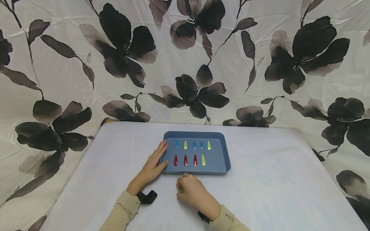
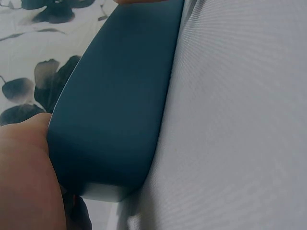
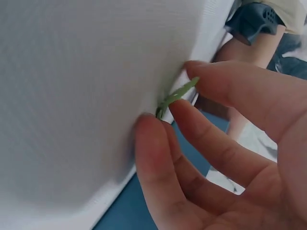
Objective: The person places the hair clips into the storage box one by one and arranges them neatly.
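Note:
A blue-grey tray [image 1: 218, 160] lies on the table with snap hair clips in two rows. Its back row mixes blue clips [image 1: 194, 145] and yellow-green clips [image 1: 185, 145]. Three red clips [image 1: 185, 160] and one yellow-green clip [image 1: 203, 160] form the front row. My left hand [image 1: 150, 167] rests along the tray's left rim, fingers extended, thumb near the front corner. In front of the tray, my right hand [image 1: 195, 191] pinches a green hair clip [image 3: 181, 92] between thumb and fingers, just over the cloth. The clip is mostly hidden in the head view.
White cloth covers the table [image 1: 274, 179]. Behind it hangs a pale curtain [image 1: 162, 61] with dark flowers. A black wrist device [image 1: 147, 197] sits at my left wrist, close to the tabletop.

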`<state>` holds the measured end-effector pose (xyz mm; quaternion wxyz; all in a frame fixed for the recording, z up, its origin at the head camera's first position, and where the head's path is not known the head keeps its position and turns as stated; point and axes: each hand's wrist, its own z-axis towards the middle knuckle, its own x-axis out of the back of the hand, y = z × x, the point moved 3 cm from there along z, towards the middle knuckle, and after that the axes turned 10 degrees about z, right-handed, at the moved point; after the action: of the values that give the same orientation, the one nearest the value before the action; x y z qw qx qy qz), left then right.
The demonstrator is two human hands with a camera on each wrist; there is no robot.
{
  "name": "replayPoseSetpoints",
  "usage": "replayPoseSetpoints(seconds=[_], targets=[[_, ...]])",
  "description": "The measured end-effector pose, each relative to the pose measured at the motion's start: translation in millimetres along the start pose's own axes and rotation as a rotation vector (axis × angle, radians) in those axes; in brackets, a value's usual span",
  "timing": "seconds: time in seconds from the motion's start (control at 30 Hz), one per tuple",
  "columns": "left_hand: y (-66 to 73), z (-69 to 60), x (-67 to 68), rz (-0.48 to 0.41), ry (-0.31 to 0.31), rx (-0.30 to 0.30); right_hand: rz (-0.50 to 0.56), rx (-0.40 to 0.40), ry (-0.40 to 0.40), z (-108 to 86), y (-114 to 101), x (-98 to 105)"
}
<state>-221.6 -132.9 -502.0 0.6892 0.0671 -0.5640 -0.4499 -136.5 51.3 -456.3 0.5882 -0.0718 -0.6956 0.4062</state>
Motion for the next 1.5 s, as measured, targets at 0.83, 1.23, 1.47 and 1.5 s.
replayPoseSetpoints(seconds=[0.83,1.23,1.47,1.5], targets=[[1.1,-0.3,0.3,-0.001,-0.002,0.004,0.102,0.036,-0.001,5.4,1,17],[-1.3,-0.4,-0.7,-0.005,0.001,0.000,0.206,0.079,0.050,16.7,0,39],[-0.4,-0.3,-1.1,0.000,-0.003,0.009,0.242,0.053,0.119,18.5,2,58],[-0.1,-0.4,-0.8,0.001,-0.003,0.009,0.244,0.057,0.136,18.9,3,60]])
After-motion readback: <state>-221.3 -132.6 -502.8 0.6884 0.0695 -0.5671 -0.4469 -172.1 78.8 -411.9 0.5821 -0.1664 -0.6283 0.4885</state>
